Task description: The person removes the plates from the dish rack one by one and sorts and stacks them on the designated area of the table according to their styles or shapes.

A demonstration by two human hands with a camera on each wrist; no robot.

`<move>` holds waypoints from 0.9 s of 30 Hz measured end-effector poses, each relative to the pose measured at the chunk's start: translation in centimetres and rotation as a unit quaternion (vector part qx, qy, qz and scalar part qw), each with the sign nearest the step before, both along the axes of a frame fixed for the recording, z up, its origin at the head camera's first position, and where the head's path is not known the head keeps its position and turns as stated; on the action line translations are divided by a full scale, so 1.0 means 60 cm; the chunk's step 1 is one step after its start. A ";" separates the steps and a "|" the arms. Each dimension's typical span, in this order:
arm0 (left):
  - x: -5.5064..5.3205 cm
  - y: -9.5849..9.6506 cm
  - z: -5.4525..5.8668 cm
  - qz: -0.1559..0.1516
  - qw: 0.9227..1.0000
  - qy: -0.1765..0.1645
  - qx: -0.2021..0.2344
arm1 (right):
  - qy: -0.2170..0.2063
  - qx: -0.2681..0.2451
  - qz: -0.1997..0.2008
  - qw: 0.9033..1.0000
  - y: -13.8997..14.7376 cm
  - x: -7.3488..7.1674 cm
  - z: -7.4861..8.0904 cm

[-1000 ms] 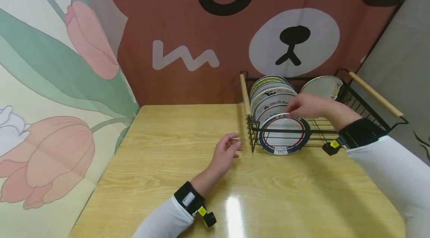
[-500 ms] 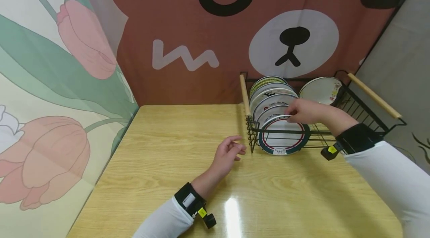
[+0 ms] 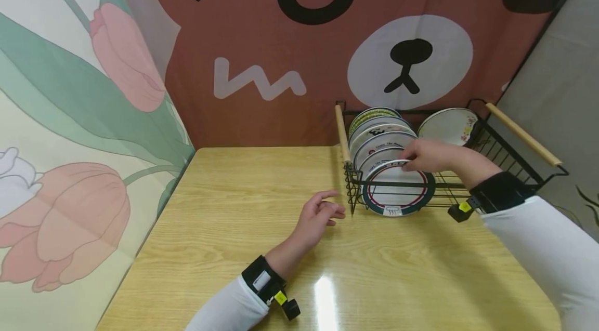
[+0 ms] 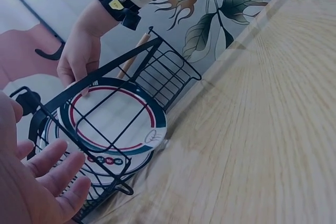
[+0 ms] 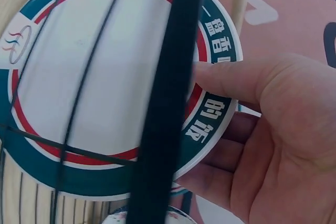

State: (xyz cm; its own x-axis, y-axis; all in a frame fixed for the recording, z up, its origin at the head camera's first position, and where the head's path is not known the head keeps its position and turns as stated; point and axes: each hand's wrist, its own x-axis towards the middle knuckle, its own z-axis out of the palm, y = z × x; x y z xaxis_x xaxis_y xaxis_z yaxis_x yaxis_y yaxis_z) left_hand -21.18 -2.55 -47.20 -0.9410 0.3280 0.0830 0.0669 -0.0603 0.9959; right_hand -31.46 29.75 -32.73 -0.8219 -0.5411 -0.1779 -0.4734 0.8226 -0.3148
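My right hand (image 3: 428, 156) pinches the top rim of a white plate (image 3: 398, 195) with a dark green border and a red ring. In the right wrist view the thumb lies on the plate's face and the curled fingers are behind it. That plate leans at the front of a row inside a black wire dish rack (image 3: 449, 184). Behind it stand several other plates (image 3: 381, 140), partly hidden by one another. My left hand (image 3: 318, 215) hovers over the table just left of the rack, fingers relaxed and holding nothing.
A bowl-like white dish with flowers (image 3: 446, 126) stands at the rack's back right. Wooden handles (image 3: 523, 133) top the rack's two ends. The wooden table (image 3: 224, 227) stretches left and forward; a bear-print cloth (image 3: 262, 123) hangs behind.
My right hand has lowered slightly onto the plate's top rim. My left hand has drifted a little to the right, toward the rack. The plates look unmoved.
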 end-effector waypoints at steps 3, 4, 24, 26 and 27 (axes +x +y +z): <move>0.000 -0.003 0.002 0.003 1.000 -0.001 -0.002 | -0.011 -0.011 -0.008 1.000 0.008 -0.005 0.012; -0.001 -0.004 0.003 0.003 1.000 -0.001 -0.002 | -0.014 -0.015 -0.010 1.000 0.010 -0.007 0.018; -0.006 -0.037 0.046 -0.003 1.000 0.000 0.030 | -0.001 -0.109 -0.161 0.981 0.058 -0.020 0.134; -0.006 -0.042 0.055 -0.003 0.999 -0.002 0.034 | -0.004 -0.144 -0.177 0.974 0.065 -0.017 0.128; -0.006 -0.045 0.058 -0.004 0.999 -0.003 0.037 | -0.006 -0.165 -0.187 0.968 0.067 -0.016 0.123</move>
State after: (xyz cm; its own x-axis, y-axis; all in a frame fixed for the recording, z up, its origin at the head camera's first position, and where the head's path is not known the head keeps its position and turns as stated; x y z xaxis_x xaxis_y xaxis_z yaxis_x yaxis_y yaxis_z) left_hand -21.53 -5.28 -43.69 -0.9392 0.3278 0.1022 0.0605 -0.1351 0.9890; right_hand -32.41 33.74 -25.36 -0.9701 -0.2359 -0.0566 -0.1573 0.7894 -0.5934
